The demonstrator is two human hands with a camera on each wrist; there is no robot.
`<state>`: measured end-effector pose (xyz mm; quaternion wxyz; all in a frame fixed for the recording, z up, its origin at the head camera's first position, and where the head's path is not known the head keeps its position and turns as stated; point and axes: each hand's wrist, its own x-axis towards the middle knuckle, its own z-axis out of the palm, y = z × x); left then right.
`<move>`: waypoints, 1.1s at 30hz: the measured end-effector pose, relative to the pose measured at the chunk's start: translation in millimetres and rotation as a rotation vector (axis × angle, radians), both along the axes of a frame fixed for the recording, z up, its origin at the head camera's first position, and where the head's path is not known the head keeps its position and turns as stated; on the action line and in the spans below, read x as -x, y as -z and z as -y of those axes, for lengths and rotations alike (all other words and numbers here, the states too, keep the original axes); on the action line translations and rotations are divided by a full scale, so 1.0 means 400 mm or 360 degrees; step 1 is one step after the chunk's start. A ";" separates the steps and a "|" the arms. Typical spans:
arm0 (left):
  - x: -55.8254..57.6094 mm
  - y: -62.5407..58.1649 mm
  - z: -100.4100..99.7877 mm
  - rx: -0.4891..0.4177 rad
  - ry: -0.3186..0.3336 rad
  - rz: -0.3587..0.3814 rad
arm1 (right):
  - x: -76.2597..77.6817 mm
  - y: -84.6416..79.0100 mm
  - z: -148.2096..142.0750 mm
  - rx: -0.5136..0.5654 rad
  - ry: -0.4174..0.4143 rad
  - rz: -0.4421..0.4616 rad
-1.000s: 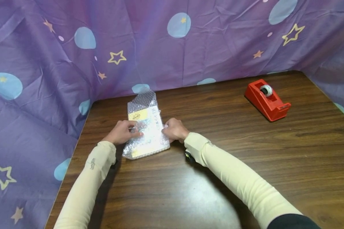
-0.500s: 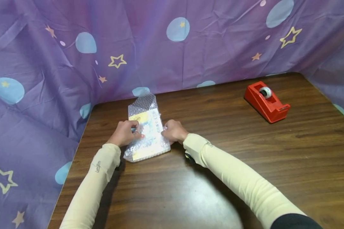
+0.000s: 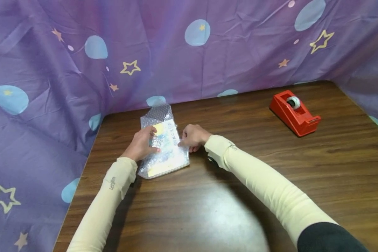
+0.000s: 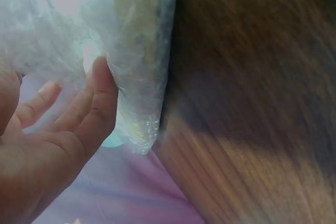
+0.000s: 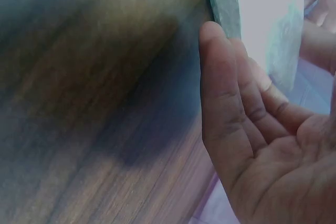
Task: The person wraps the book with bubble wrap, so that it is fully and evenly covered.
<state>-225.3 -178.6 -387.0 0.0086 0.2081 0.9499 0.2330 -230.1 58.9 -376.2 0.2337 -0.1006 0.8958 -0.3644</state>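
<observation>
In the head view, a flat package in clear bubble wrap [image 3: 168, 154] lies on the table; a yellow, white and blue printed item shows through. My left hand [image 3: 141, 142] rests on the package's left part, thumb and fingers spread apart over it. In the left wrist view, the fingers of that hand [image 4: 68, 129] are extended against the wrap [image 4: 139, 66]. My right hand [image 3: 193, 137] is at the right edge, one fingertip touching the wrap there. From the right wrist view, the fingers of this hand [image 5: 262, 124] lie nearly straight beside the package's side [image 5: 226, 3].
A red tape dispenser [image 3: 294, 113] with a tape roll stands at the back right of the wooden table [image 3: 239, 196]. Behind and to the left hangs a purple curtain [image 3: 163, 42] with stars. A loose flap of bubble wrap [image 3: 160, 112] extends toward the curtain.
My right hand has let go of the wrap's right edge, which it pinched, and has lifted slightly. My left hand has spread its fingers and shifted a little to the right over the package.
</observation>
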 end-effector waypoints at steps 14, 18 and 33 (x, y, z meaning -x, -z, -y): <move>0.008 -0.001 0.014 0.0260 -0.0083 0.0095 | 0.075 -0.018 -0.002 0.0111 0.0160 0.0026; 0.013 -0.001 0.024 0.0177 0.0048 0.0028 | 0.096 -0.025 -0.013 0.0166 0.0264 0.0043; 0.031 -0.007 0.010 0.0159 0.0200 0.0130 | 0.163 0.036 -0.028 0.0764 0.0667 0.0155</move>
